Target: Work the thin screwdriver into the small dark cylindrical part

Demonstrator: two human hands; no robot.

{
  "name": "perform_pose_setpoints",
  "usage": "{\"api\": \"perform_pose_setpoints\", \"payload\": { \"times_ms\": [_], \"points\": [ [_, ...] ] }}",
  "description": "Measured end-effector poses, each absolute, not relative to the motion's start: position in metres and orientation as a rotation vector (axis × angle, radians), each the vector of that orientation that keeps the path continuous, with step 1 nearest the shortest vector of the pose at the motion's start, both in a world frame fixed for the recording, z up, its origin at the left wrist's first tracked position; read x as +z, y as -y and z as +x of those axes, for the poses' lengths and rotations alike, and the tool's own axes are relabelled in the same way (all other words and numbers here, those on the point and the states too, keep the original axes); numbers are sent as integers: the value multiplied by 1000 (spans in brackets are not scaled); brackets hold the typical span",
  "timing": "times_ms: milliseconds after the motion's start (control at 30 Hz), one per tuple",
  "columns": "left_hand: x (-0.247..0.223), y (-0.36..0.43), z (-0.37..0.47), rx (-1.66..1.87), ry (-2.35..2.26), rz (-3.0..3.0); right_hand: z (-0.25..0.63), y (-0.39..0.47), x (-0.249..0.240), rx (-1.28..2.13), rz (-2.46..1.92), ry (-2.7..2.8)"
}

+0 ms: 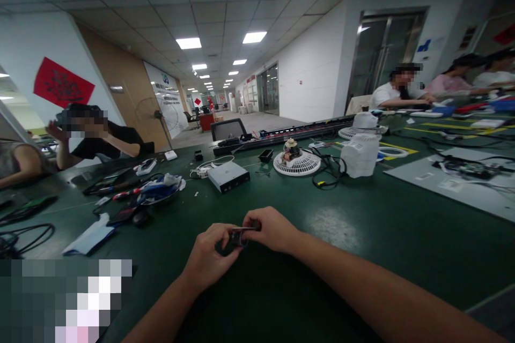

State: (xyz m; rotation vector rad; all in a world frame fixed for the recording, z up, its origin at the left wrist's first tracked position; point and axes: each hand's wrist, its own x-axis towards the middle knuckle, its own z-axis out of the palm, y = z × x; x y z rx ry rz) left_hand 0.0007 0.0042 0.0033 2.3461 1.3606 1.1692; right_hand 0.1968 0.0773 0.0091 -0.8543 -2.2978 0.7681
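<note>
Above the green tabletop [298,284], my two hands meet over a small dark part [237,238] with a thin flat edge along its top. My left hand [206,258] grips it from the left, thumb below and fingers above. From the right, my right hand [273,229] pinches the thin upper edge between curled fingers and thumb. The fingers cover much of the part, and its exact kind is too small to make out. Beyond the hands lies a silver disc drive [228,174].
A white fan grille [298,163] with a motor, a small black box [265,155] and a white plastic housing [359,153] stand farther back. Tools and a blue cloth [90,235] lie left; a grey panel [454,177] lies right. Other people sit around the table.
</note>
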Motion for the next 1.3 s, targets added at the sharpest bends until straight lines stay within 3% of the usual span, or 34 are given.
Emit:
{"api": "perform_pose_setpoints", "payload": {
  "times_ms": [167,367,667,1133,1300],
  "points": [
    [2,-10,-2,1203,-1489,2326,196,-80,8,898,-799,2187],
    [5,-15,-10,1145,-1709,2291,211,-90,15,607,-862,2292],
    [2,-12,-7,1111,-1542,2334,208,-84,17,303,-772,2491],
    [1,-10,-3,1053,-1461,2436,207,-81,19,431,-834,2493],
    [4,-10,-2,1046,-1464,2447,207,-79,20,285,-876,2515]
  ]
}}
